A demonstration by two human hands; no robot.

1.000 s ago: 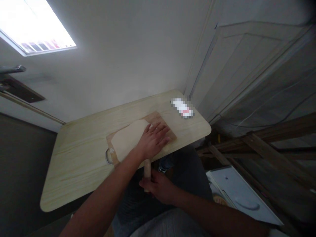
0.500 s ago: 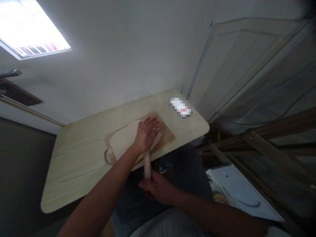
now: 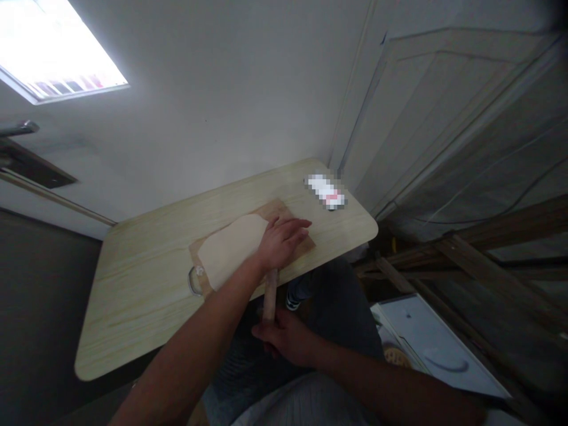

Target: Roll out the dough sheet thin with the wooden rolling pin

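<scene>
A flat pale dough sheet (image 3: 231, 248) is spread over a brown cutting board (image 3: 274, 208) with a metal handle at its left end. My left hand (image 3: 285, 241) rests palm down at the dough's right side, fingers stretched out, pressing over a wooden rolling pin (image 3: 270, 296). The pin's far part is hidden beneath that hand; its near part juts past the table edge. Low over my lap, my right hand (image 3: 286, 337) is wrapped round the near end of the pin.
The board lies on a light wood-grain table (image 3: 137, 284) against a pale wall or door. A blurred-out phone-like object (image 3: 326, 191) lies at the table's right end. Below right are a white box (image 3: 439, 343) and wooden beams (image 3: 497, 278).
My left hand has slid to the right across the dough, uncovering more of it. The pin now leans slightly to the right; my right hand has barely moved.
</scene>
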